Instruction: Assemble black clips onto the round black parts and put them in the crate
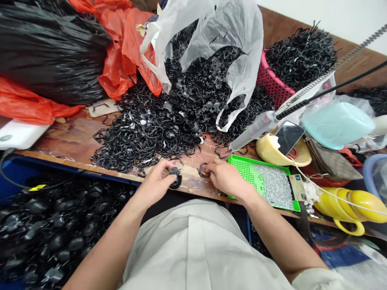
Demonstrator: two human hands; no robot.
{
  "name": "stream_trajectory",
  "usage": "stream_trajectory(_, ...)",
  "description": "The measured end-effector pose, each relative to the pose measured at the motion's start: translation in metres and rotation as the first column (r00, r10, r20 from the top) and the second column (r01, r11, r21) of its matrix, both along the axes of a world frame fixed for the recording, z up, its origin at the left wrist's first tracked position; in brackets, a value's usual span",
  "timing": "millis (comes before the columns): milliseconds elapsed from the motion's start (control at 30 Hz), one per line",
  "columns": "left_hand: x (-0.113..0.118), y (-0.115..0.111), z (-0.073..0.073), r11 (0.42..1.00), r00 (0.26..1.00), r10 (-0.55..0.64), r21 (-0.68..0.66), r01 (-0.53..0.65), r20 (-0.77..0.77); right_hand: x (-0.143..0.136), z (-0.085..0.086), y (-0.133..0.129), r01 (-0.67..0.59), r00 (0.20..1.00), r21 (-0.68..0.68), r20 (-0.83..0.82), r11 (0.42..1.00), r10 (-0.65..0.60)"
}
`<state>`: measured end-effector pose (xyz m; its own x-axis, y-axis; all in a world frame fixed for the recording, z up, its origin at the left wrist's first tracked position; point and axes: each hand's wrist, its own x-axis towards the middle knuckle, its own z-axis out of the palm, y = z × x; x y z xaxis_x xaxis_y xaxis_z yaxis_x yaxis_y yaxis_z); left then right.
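Note:
Near the front edge of the wooden table (74,141), my left hand (157,182) is closed on a round black plastic part (175,181). My right hand (223,177) pinches a thin dark ring-shaped part (203,170) just above the tabletop. The two parts are apart from each other. Behind my hands spreads a heap of small black plastic parts (133,135), strips mixed with round caps. Beside my right hand lies a green tray (246,172) with many small silvery pins (275,185) in it.
An electric screwdriver (252,131) hangs on a coiled cord above the table. A white plastic bag (244,28) opens over the heap. At right stand a pink basket (273,86), a yellow bowl (263,151) with a phone (288,137), and a yellow mug (338,205). A bin of black parts (39,225) sits lower left.

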<state>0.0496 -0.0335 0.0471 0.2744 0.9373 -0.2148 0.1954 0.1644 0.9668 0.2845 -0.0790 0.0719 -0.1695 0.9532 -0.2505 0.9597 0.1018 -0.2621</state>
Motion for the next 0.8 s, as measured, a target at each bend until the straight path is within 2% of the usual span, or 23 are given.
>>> stream_trajectory(100, -0.019, -0.002, 0.009, 0.984, 0.984, 0.156, -0.101, -0.147, 0.085, 0.003, 0.003, 0.000, 0.004, 1.000, 0.010, 0.006, 1.000, -0.004)
stream_trajectory(200, -0.024, -0.006, 0.023, 0.945, 0.940, 0.299, -0.191, -0.267, 0.165, -0.011, 0.002, 0.017, -0.023, 1.000, 0.075, 0.013, 0.997, 0.022)
stream_trajectory(333, -0.018, -0.014, 0.030, 0.949, 0.918, 0.283, -0.222, -0.225, 0.278, -0.035, 0.000, 0.032, -0.035, 0.998, 0.078, 0.050, 0.996, 0.032)
stream_trajectory(400, -0.018, -0.017, 0.028, 0.950, 0.909, 0.275, -0.231, -0.208, 0.312, -0.038, 0.001, 0.026, -0.066, 0.997, 0.037, 0.031, 0.997, 0.065)
stream_trajectory(500, -0.021, -0.020, 0.024, 0.943, 0.897, 0.281, -0.272, -0.192, 0.342, -0.032, 0.006, 0.009, -0.123, 0.988, -0.018, -0.095, 0.992, 0.121)
stream_trajectory(600, -0.022, -0.021, 0.021, 0.930, 0.882, 0.293, -0.326, -0.173, 0.369, -0.026, 0.007, 0.003, -0.085, 0.978, 0.018, -0.192, 0.996, 0.086)
stream_trajectory(700, -0.018, -0.021, 0.019, 0.939, 0.900, 0.253, -0.313, -0.140, 0.355, -0.033, 0.000, 0.014, -0.041, 0.977, 0.087, -0.206, 0.995, 0.059)
stream_trajectory(800, -0.011, -0.025, 0.017, 0.956, 0.936, 0.201, -0.265, -0.124, 0.288, -0.046, -0.009, 0.026, -0.046, 0.990, 0.084, -0.131, 0.995, 0.057)
